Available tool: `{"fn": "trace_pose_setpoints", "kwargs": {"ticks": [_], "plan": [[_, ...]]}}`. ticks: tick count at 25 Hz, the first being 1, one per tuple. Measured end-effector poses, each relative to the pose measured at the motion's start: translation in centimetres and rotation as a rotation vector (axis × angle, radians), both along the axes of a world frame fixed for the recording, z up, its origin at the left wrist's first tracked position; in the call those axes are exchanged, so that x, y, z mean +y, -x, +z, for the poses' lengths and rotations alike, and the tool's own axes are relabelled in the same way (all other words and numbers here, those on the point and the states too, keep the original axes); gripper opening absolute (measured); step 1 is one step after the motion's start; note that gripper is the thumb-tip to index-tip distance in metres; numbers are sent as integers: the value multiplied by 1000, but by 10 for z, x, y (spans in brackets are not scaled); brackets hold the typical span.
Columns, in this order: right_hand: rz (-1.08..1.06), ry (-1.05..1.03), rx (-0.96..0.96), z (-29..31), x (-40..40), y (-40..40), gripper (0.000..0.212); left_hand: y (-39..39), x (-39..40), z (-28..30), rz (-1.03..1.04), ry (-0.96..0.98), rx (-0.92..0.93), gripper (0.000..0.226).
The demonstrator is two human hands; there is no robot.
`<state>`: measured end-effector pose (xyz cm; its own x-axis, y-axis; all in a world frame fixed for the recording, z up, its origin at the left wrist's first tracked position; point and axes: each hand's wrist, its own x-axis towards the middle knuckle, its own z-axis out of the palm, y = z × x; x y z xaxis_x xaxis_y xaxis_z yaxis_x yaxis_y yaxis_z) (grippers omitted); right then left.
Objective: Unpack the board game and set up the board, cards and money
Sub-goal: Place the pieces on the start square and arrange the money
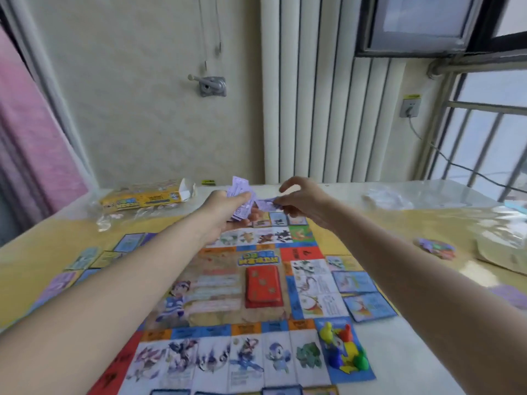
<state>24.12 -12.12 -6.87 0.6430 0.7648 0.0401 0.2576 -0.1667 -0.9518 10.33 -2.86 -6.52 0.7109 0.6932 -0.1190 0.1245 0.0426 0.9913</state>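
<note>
The game board (216, 295) lies unfolded on the table, with a red card deck (263, 286) at its centre and coloured plastic pawns (343, 349) on its near right corner. Over the board's far edge my left hand (228, 208) grips a stack of purple paper money (241, 195). My right hand (302, 199) pinches a single purple note (266, 205) beside that stack. Blue picture cards (362, 295) lie along the board's right side, and more cards (94, 258) sit on the left.
The yellow game box (148, 198) lies open at the far left in crumpled plastic wrap. Clear plastic bags (387, 198) and a small heap of coloured pieces (436, 248) lie at the right. A radiator and a barred window stand behind the table.
</note>
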Motion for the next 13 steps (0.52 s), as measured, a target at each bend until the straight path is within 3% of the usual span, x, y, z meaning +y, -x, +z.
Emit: {"fn": "trace_pose_setpoints", "kwargs": {"ticks": [3, 5, 9, 13], "plan": [[-206, -99, 161, -17, 51, -27, 21, -5, 45, -2, 88, -9, 39, 25], [-317, -41, 158, -33, 77, -50, 20, -16, 64, -4, 70, 2, 79, 26], [-412, 332, -273, -60, 101, -91, 15, -47, 79, -19, 14, 48, 56, 16], [-388, 527, -558, -70, 101, -104, 23, -64, 86, -42, 4, 40, 56, 9]]}}
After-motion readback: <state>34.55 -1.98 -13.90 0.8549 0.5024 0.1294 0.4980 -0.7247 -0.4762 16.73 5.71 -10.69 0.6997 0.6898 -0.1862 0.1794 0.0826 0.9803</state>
